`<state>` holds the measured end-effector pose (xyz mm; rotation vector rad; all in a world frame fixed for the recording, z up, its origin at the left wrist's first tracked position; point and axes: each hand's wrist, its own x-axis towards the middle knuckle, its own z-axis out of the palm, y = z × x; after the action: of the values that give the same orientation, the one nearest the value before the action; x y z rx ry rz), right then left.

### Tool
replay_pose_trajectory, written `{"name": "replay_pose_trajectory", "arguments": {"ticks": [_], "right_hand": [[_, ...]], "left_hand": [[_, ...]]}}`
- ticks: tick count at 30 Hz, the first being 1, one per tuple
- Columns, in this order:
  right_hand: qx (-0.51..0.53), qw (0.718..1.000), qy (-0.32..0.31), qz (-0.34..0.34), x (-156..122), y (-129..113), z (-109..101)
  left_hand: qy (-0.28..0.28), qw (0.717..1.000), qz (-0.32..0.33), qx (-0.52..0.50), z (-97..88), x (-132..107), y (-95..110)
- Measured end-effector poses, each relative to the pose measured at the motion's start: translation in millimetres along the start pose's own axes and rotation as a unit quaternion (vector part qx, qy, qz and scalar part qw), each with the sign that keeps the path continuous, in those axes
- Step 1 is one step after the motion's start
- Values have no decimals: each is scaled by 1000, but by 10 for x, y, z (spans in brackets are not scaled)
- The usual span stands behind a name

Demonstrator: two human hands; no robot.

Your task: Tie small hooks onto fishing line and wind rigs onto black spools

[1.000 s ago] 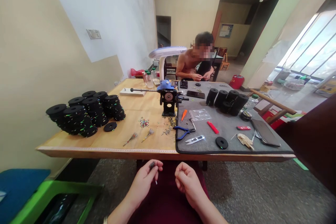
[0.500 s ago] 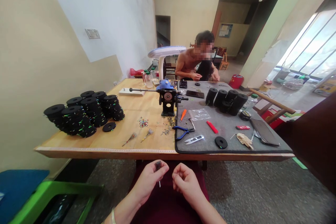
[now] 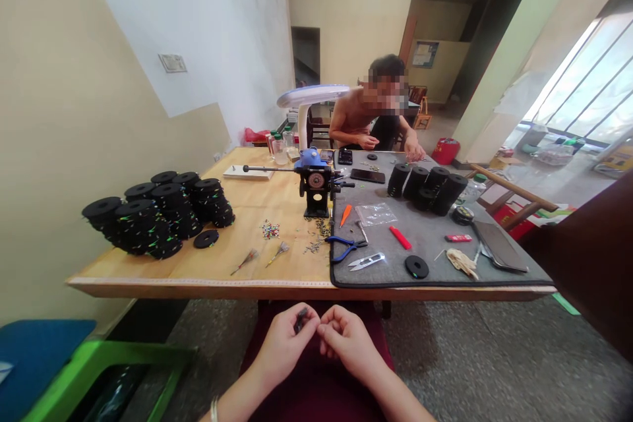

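In front of the table's near edge, my left hand (image 3: pixel 287 339) is closed on a small dark bundle (image 3: pixel 300 320), mostly hidden by the fingers. My right hand (image 3: pixel 352 341) is pinched, its fingertips meeting those of the left; anything between them is too small to make out. Beyond the hands, two thin wire-like tufts (image 3: pixel 277 252) lie on the wooden table (image 3: pixel 188 268). Near them are a pile of coloured beads (image 3: pixel 270 229) and scattered small dark pieces (image 3: pixel 315 245). Blue-handled pliers (image 3: pixel 343 248) and silver thread snips (image 3: pixel 366 262) rest on the grey mat (image 3: pixel 380 273).
Stacks of black foam spools (image 3: pixel 141 217) stand at left, more spools (image 3: pixel 428 188) at the back right. A hand-crank winder (image 3: pixel 316 191) and a lamp (image 3: pixel 311 95) occupy the middle. Across the table sits another person (image 3: pixel 353 120), one hand reaching onto the mat. A green stool (image 3: pixel 64 369) is lower left.
My right hand has moved left and its fingertips now meet my left hand's. The dark bundle has tilted in the left fingers. The other person's hand has reached forward onto the mat.
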<state>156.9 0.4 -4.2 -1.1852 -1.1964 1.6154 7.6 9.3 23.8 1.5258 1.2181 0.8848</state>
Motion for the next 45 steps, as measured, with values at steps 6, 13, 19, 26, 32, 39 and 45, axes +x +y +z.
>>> {"name": "replay_pose_trajectory", "arguments": {"ticks": [6,13,19,26,32,39,45], "right_hand": [[16,999,34,-8,14,76,-56],[81,994,70,5,-10,82,-70],[73,994,83,11,-30,46,-35],[37,996,79,9,-13,47,-11],[20,997,73,-3,18,91,-18],[24,998,53,-5,19,93,-23],[25,998,60,-2,2,35,-18]], "left_hand": [[-43,984,-92,-143,7,-8,-105],[-52,961,-138,-234,45,1,-175],[-47,952,-151,-260,69,-10,-169],[-31,971,-135,-195,103,-9,-218],[-49,974,-122,-184,102,-18,-146],[-94,969,-113,-199,100,-34,-56],[-107,968,-103,-201,99,-41,-33]]}}
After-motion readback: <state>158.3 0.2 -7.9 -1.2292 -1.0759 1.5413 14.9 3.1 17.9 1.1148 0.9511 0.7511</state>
